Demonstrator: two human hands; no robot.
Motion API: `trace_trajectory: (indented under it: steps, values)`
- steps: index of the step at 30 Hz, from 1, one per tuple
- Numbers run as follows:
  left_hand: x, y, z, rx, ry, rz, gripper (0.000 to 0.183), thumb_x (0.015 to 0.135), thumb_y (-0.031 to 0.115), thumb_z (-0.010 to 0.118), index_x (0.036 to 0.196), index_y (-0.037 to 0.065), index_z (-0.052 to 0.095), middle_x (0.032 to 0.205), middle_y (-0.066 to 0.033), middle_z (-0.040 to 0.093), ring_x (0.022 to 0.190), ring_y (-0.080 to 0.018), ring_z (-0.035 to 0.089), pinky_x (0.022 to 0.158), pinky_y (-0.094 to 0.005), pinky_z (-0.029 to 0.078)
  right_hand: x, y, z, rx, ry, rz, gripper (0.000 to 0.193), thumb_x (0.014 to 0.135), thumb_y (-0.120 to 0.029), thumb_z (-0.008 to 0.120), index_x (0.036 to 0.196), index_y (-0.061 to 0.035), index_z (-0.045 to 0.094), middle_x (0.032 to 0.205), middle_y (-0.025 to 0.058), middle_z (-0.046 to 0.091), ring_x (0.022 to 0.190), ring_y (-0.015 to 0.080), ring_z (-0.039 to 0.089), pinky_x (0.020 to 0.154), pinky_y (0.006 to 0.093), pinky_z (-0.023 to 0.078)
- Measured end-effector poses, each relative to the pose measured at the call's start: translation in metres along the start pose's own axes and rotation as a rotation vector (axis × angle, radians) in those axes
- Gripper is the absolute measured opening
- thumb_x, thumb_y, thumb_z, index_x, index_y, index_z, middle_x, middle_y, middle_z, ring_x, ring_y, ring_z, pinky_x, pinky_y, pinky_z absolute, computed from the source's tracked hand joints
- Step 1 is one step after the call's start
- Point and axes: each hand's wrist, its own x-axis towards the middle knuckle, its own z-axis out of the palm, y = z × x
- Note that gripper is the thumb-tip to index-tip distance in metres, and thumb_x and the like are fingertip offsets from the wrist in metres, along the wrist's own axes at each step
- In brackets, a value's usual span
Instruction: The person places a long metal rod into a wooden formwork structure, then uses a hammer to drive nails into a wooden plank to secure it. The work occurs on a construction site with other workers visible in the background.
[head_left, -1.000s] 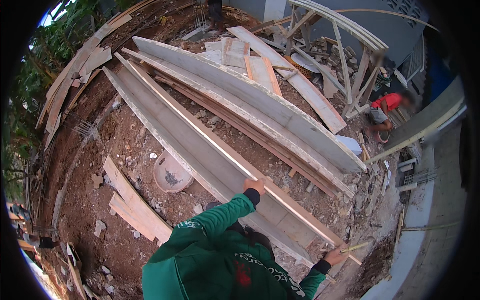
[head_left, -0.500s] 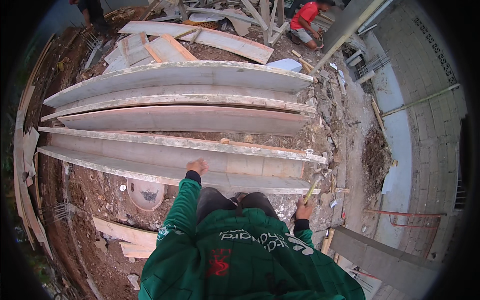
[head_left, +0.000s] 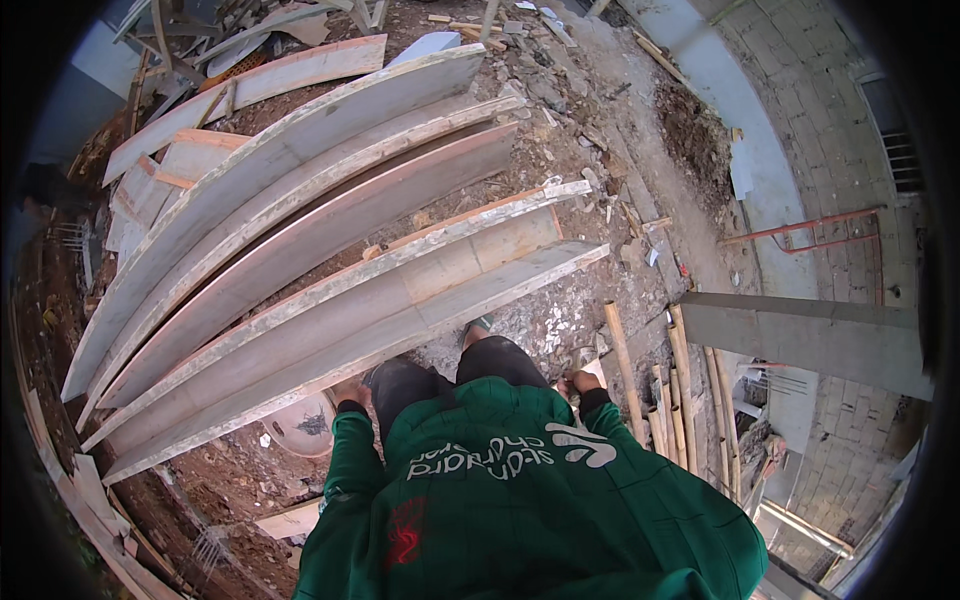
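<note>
My left hand (head_left: 352, 392) hangs low beside my left leg, close to the near edge of a long trough of pale boards (head_left: 440, 294); its fingers are too unclear to read. My right hand (head_left: 577, 384) is down by my right thigh with its fingers curled in. What it holds, if anything, is hidden, and a pale flat piece (head_left: 596, 372) shows just past it. Below the trough's near edge, next to my left hand, lies a round pinkish basin (head_left: 285, 436) with a heap of thin dark pieces inside.
More long boards (head_left: 320, 245) lie beyond the trough. Bamboo poles (head_left: 626, 370) and a grey beam-like slab (head_left: 800, 335) are on the right, before a block wall (head_left: 800, 110). Rubble (head_left: 545, 95) covers the ground. A dark, blurred figure (head_left: 50, 185) is at the far left.
My view has swung to the right. My left hand has drawn back from over the trough to beside my leg. The yellowish stick in my right hand no longer shows.
</note>
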Motion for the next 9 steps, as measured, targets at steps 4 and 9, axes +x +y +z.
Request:
trace_trajectory:
  steps: [4,9]
  values:
    - [-0.026,0.037,0.063,0.079,0.037,-0.026,0.029,0.097,0.019,0.043,0.111,0.000,0.060,0.095,-0.0187,0.068,0.072,-0.0272,0.067,0.051,-0.0346,0.057,-0.018,-0.007,-0.024,-0.335,-0.065,-0.005,0.022,0.089,-0.012,0.053,0.073,0.0018,0.058,0.063,0.0119,0.059,0.048,0.0238,0.058,0.043,0.0382,0.047]
    - [-0.040,0.061,0.146,0.297,-0.108,-0.022,0.035,0.093,0.027,0.056,0.121,0.005,0.057,0.102,-0.0163,0.068,0.072,-0.0286,0.068,0.055,-0.0367,0.058,-0.011,-0.003,-0.055,-0.406,-0.050,0.034,0.030,0.088,-0.022,0.062,0.068,0.0001,0.058,0.056,0.0120,0.056,0.040,0.0247,0.053,0.040,0.0406,0.046]
